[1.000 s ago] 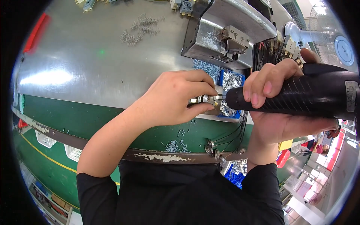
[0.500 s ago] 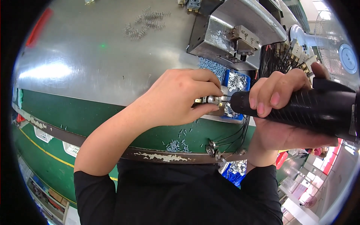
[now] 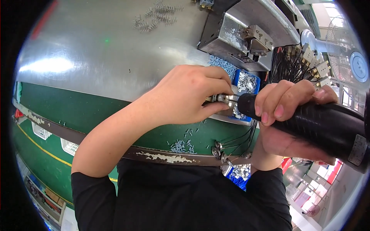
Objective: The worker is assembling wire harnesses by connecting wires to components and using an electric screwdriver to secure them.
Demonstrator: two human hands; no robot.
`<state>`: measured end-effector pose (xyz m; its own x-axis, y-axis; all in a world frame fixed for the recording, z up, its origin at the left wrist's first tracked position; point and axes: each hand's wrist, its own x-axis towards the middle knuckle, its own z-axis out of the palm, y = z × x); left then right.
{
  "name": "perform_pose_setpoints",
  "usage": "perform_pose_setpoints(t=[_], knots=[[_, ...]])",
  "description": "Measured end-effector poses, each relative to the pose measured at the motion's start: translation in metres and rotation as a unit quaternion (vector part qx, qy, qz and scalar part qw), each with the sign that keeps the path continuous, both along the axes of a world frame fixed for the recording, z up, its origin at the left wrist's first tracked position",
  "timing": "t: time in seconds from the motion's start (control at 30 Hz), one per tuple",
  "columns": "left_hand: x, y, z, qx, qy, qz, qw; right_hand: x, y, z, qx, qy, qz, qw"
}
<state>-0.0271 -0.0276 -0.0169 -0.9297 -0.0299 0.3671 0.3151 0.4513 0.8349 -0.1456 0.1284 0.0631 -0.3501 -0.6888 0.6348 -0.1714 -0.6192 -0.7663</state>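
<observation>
My left hand (image 3: 190,92) pinches a small metal-and-white part (image 3: 222,98) between thumb and fingers, at the edge of the bench. The fingers cover much of the part, so its exact kind is hidden. My right hand (image 3: 285,102) is wrapped round a black electric screwdriver (image 3: 327,127), held nearly level. Its nose points left at the part, with the thin bit close to it; whether bit and part touch I cannot tell. Behind and under the screwdriver's nose lies a blue bin (image 3: 248,81) of small metal pieces.
Blue-grey screws (image 3: 222,65) lie beside a metal fixture (image 3: 241,40). Loose springs (image 3: 158,17) rest on the steel top. More screws (image 3: 181,146) and wired round discs (image 3: 217,150) sit near the front edge. Black wires with white blocks (image 3: 308,56) stand at the right.
The screwdriver's rear end has dipped, and my right index finger has come down onto its body. My left hand still pinches the part. The whole view has shifted slightly.
</observation>
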Motion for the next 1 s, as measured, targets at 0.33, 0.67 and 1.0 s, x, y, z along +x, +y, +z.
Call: perform_pose_setpoints(t=[0.33, 0.67, 1.0], knots=[[-0.001, -0.004, 0.007, -0.013, 0.002, -0.016, 1.000, -0.022, -0.003, 0.030, 0.003, -0.042, 0.013, 0.999], [-0.001, -0.002, 0.008, -0.019, 0.007, -0.028, 0.999, -0.064, -0.039, 0.050, 0.071, -0.110, -0.285, 0.949], [-0.004, -0.003, 0.011, -0.007, -0.005, -0.029, 1.000, -0.067, -0.050, 0.047, 0.070, -0.063, -0.311, 0.946]])
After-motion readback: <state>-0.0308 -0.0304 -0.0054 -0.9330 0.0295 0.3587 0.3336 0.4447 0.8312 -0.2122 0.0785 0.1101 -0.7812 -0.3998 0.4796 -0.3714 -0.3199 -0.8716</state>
